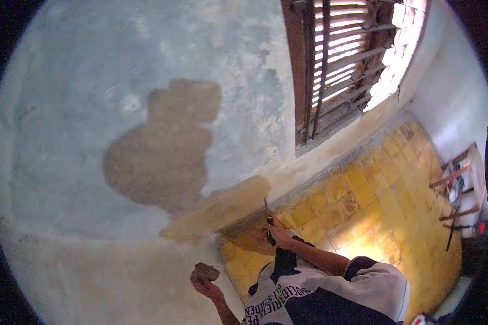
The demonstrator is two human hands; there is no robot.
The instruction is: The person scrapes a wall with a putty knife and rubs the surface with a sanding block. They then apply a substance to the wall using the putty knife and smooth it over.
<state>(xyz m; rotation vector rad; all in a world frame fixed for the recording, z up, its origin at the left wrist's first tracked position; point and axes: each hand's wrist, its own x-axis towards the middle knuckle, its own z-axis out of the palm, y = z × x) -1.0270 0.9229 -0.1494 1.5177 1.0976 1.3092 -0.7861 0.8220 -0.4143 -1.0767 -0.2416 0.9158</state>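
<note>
At the lower left, my left hand (201, 284) is closed on a reddish-brown flat piece (207, 271) with uneven edges; I cannot make out its exact kind. It is close to the lower part of the plastered wall (130, 260). My right hand (277, 233) is wrapped round a slim hand tool (269, 219) with a dark handle, its thin blade pointing up towards the base of the wall. Whether the tip touches the wall is not plain. My shadow (157, 157) falls across the grey-blue plaster.
A barred, louvred window (341, 59) lets in bright light at the upper right. Yellow tiles (358, 200) cover the floor along the wall. A wooden stool-like frame (461, 184) holding several items stands at the far right. My patterned shirt (320, 292) fills the bottom.
</note>
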